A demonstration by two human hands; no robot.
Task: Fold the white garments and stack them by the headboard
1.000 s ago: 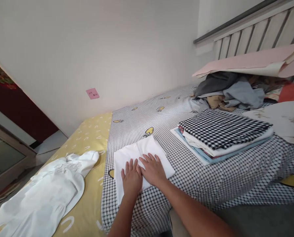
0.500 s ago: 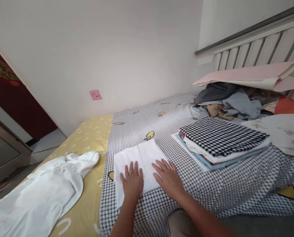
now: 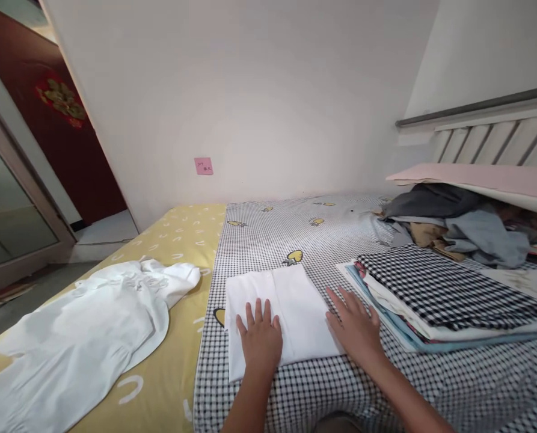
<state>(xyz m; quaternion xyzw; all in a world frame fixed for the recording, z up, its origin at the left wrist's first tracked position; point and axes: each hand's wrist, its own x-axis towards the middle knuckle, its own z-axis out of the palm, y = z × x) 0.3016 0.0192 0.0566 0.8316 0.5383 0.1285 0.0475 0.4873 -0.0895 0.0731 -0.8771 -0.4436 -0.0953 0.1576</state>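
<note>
checkered sheet [image 3: 313,391]: white garment [image 3: 302,322] under left hand [image 3: 261,340], beside right hand [image 3: 357,328]

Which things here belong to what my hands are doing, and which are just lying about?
In use:
folded white cloth, under the left hand, with the right hand at its right edge

Lying about, untouched:
rumpled white garment
stack of folded cloths
heap of clothes
pink sheet over the heap
pink note on the wall

Folded garment [image 3: 302,322] white; stack top [image 3: 448,285] black-white check; note [image 3: 204,166] pink; door [image 3: 85,162] seemingly maroon
</note>
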